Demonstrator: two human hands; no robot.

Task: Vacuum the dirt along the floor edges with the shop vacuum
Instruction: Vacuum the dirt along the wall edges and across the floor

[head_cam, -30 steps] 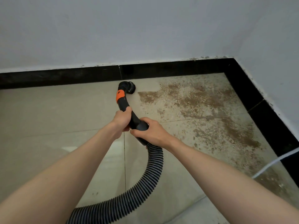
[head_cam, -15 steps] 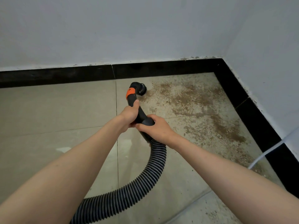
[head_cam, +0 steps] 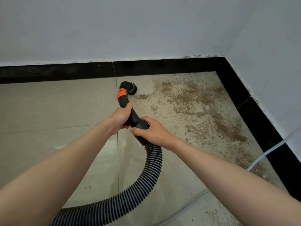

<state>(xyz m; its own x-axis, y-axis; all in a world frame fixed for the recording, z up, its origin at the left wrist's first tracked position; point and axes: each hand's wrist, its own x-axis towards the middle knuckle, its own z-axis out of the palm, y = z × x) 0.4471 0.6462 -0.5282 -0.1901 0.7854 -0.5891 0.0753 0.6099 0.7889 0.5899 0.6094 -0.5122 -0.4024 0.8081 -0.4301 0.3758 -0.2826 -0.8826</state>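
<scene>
Nearest the camera, the ribbed black hose (head_cam: 130, 199) enters at 7 o'clock, sweeps across the floor (head_cam: 48, 111) and curves up toward the middle of the view, where it joins the curved black handle tube (head_cam: 135, 118). Both forearms reach in from the bottom corners. The right hand (head_cam: 153, 131) is curled round the cuff where hose meets tube, fingers wrapped over the top; the left hand (head_cam: 121, 117) grips the tube just ahead of it, thumb lying along the upper side, the two hands almost touching.

Beyond the left hand the tube carries an orange collar (head_cam: 121, 94) and ends in a round black brush nozzle (head_cam: 129, 88), set down on the tile just short of the skirting at 12 o'clock. Immediately to its right, a pale strip of tile shows, and then the brown dirt (head_cam: 195, 108) begins, spread thickly toward the corner at 2 o'clock and down along the right-hand edge (speckled rather than solid).

At 4 o'clock a white cable (head_cam: 267, 154) slants down from the wall to the floor, crossing the skirting beside the dirt.

The floor is large beige tiles with thin grout lines. A glossy black skirting (head_cam: 65, 72) runs along both walls, meeting in the corner, under pale grey-white walls (head_cam: 114, 30) with chipped paint at the bottom edge.
</scene>
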